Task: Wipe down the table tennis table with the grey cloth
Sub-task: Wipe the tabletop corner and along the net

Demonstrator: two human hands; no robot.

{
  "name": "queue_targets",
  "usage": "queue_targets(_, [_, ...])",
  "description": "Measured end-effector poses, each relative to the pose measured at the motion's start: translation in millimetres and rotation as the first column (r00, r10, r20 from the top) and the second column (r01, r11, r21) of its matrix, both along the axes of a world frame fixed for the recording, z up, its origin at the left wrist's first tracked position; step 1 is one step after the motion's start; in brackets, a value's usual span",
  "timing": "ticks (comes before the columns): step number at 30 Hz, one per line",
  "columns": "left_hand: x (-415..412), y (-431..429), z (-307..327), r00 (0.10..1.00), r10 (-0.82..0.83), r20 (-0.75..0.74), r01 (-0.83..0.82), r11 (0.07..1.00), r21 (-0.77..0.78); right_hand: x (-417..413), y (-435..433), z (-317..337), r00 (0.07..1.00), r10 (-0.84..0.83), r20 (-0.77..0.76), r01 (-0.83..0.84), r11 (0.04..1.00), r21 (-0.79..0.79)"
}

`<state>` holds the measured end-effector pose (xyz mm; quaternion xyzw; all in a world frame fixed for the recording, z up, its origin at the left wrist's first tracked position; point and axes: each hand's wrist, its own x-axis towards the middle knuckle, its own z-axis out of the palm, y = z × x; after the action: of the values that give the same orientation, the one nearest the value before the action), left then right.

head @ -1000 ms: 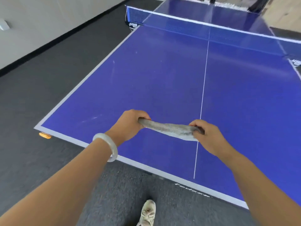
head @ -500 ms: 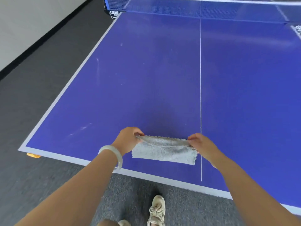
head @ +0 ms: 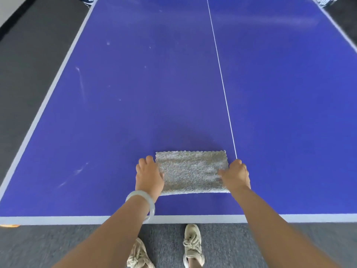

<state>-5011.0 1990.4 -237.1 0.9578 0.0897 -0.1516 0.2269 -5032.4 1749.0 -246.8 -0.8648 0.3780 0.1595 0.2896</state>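
**A:** Where is the grey cloth (head: 191, 171) sitting?

**B:** It is lying flat, folded into a rectangle, on the blue top of the table tennis table (head: 154, 84). It is near the person's end and just left of the white centre line (head: 222, 84), with its right end almost touching that line.

**A:** Orientation?

**B:** The long axis is running left to right, parallel with the white end line (head: 58, 219). The scalloped edge is facing the far end and the thick folded edge is facing the person.

**A:** Hands?

**B:** The left hand (head: 149, 176) is gripping the cloth's left end, fingers curled at the edge and heel covering the near-left corner. The right hand (head: 235, 176) is holding the right end, thumb lying on top and fingers bent round the edge. Both grips are narrow and closed on fabric. A pale bangle (head: 143, 202) is riding on the left wrist.

**A:** Which step?

**B:** By my reading, the person is setting the cloth down to start a stroke, and the wiping looks barely begun. Pale scuffs (head: 81, 84) are showing on the left half, well apart from the cloth.

**A:** What is the next move calling for?

**B:** Likely pressing down and pushing the cloth with the broad side leading, while keeping it flat so the fold isn't bunching. Reaching the scuffs is probably needing a lean or a step left. Two pale shoes (head: 193, 246) are standing on grey carpet (head: 48, 246) below the table end.
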Motion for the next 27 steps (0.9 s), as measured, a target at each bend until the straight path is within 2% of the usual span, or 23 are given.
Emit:
queue_targets(3, [15.2,6.8,-2.3,0.993,0.101,-0.056,-0.109,0.978,-0.179,6.2,-4.4,-4.7,0.996,-0.065,0.059,0.063,0.997,0.035])
queue_targets(6, [33.6,9.5,-9.4,0.992,0.106,-0.065,-0.120,0.952,-0.283,18.9,-4.7,-4.1,0.975,-0.169,0.143,0.157,0.983,0.093])
queue_targets(9, [51.0,9.7,-13.8,0.975,0.172,-0.137,-0.213,0.896,-0.391,28.7,-4.5,-4.2,0.951,-0.252,0.177,0.229,0.963,0.139])
queue_targets(13, [57.8,11.6,-13.8,0.988,0.130,-0.088,-0.155,0.903,-0.401,22.2,-4.4,-3.7,0.909,-0.321,0.267,0.270,0.939,0.212])
queue_targets(16, [56.4,14.3,-5.5,0.984,0.163,-0.075,-0.177,0.821,-0.543,11.6,-7.5,2.8,0.865,-0.360,0.350,0.239,0.908,0.343])
queue_targets(18, [52.0,20.9,3.5,0.985,0.114,-0.128,-0.170,0.748,-0.641,3.1,-14.1,12.0,0.879,-0.355,0.320,0.189,0.873,0.451])
queue_targets(20, [46.3,32.5,11.4,0.975,-0.079,-0.208,-0.085,0.731,-0.677,-5.0,-23.1,18.3,0.925,-0.287,0.250,0.129,0.855,0.502])
queue_targets(22, [40.3,42.6,16.6,0.906,-0.295,-0.304,0.021,0.748,-0.663,-12.7,-28.8,22.7,0.974,-0.190,0.126,0.115,0.886,0.449])
queue_targets(24, [32.2,44.9,12.7,0.858,-0.370,-0.357,0.098,0.799,-0.593,-18.3,-30.7,20.5,0.988,-0.147,0.050,0.116,0.913,0.390])
queue_targets(26, [24.3,40.1,4.4,0.903,-0.254,-0.347,0.095,0.905,-0.415,-22.3,-30.1,13.7,0.993,-0.113,0.036,0.097,0.949,0.299])
queue_targets(27, [20.3,36.6,-0.2,0.936,-0.177,-0.303,0.092,0.957,-0.273,-23.7,-28.5,11.1,0.998,-0.064,0.007,0.062,0.978,0.198])
